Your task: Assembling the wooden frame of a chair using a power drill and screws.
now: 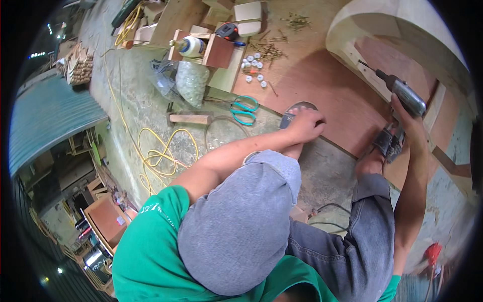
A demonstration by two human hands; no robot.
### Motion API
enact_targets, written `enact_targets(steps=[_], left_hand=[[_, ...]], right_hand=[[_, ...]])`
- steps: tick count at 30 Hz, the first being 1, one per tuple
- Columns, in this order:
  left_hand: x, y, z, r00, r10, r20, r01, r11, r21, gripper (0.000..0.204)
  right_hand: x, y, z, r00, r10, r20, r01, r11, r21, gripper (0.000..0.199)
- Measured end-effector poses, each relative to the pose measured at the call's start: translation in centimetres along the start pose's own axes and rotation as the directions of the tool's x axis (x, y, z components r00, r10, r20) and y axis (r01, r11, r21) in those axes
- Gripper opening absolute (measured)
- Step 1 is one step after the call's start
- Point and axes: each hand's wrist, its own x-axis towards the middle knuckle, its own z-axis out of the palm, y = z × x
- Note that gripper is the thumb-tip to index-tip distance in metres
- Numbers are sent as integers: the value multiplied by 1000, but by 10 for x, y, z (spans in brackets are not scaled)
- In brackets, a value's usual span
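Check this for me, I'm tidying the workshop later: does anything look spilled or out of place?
Yes. Loose screws lie scattered over the plywood sheet, white caps are strewn beside them, and a yellow cord sprawls in loops on the floor.

Glossy metal drill [406,95], matt reddish plywood sheet [322,85], rough concrete floor [136,110].

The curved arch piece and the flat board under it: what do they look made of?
The curved arch piece looks like pale bare wood, probably bent plywood: matte, unpainted, light edges. The flat board looks like plywood with a reddish-brown face, smooth and dull. The right hand holds a drill, seemingly metal-bodied, grey with a sheen.
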Motion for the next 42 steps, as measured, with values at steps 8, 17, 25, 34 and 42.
enact_targets(steps=[8,17,25,34,42], left_hand=[[-4,3,-3,997,-74,25,75,996,-56,15],[0,2,-5,995,-94,29,94,995,-15,17],[3,9,-5,991,-126,40,129,990,-64,17],[-4,-13,-3,985,-156,66,163,982,-99,15],[4,8,2,924,-341,171,379,876,-298,13]], right_hand=[[1,2,3,999,32,-13,-32,999,-21,30],[-4,-2,4,992,-85,-99,79,995,-62,32],[2,10,-11,994,-76,-73,76,997,-13,36],[-76,67,-45,935,-243,-257,224,969,-103,50],[-194,161,-58,775,-147,-615,9,975,-221,33]])
